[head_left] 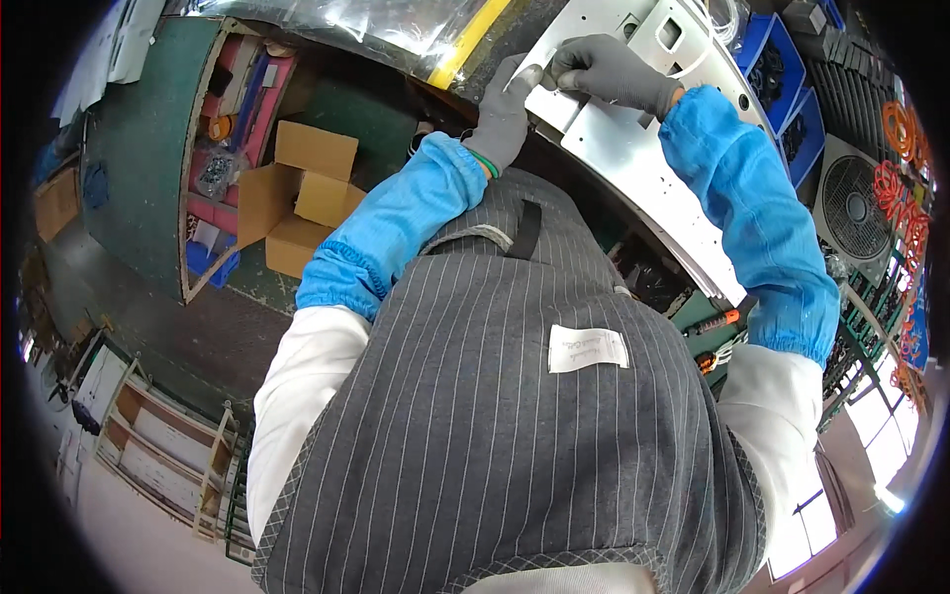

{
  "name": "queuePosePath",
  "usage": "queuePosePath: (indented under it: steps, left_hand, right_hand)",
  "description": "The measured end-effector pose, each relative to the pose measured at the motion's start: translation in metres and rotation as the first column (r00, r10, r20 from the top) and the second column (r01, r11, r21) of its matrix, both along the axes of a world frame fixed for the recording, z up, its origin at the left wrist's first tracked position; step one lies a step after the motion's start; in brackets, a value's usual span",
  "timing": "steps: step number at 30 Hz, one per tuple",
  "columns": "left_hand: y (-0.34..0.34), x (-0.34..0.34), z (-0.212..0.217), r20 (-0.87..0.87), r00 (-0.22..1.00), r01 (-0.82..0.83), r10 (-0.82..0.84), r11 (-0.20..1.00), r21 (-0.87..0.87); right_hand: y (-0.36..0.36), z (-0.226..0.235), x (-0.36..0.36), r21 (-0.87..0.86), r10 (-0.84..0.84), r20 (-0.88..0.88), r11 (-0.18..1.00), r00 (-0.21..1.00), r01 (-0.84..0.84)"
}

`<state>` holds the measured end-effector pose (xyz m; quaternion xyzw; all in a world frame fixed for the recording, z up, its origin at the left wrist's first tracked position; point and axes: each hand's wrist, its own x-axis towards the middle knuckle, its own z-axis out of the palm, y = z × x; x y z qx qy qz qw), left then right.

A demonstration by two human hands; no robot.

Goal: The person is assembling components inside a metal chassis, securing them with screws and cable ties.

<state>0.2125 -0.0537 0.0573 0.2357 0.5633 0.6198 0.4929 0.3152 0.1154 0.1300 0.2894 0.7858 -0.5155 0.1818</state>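
My left hand [503, 117], in a grey glove, grips the near left edge of a white metal panel [648, 45] with holes and a square cutout. Close beside it, my right hand [614, 74], gloved alike, has its fingers curled together over the same edge. Whatever lies between the right fingertips is too small and hidden to name. A flat white sheet-metal part [633, 153] extends from under the right hand toward me. Thin white cable [705, 49] runs over the panel to the right of my hands.
Blue bins [809, 134] and a boxy fan [856, 206] stand at the right, near orange coiled hoses [894, 203]. An open cardboard box [262, 203] sits to the left by a green-sided shelf [148, 148]. A yellow strip [469, 43] edges the bench. An orange-handled tool [714, 323] lies lower right.
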Motion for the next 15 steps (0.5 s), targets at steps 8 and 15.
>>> queuePosePath:
  steps: [8,15]
  left_hand:
    - [0.005,0.007,-0.012,0.199,0.977,-0.082,0.079,0.997,0.007]
    - [0.005,0.008,-0.009,0.185,0.978,-0.109,0.101,0.994,0.032]
  right_hand:
    - [0.002,-0.012,0.003,0.016,0.011,-0.064,1.000,0.998,-0.010]
    - [-0.010,0.000,-0.005,0.084,-0.064,0.039,0.995,0.997,0.060]
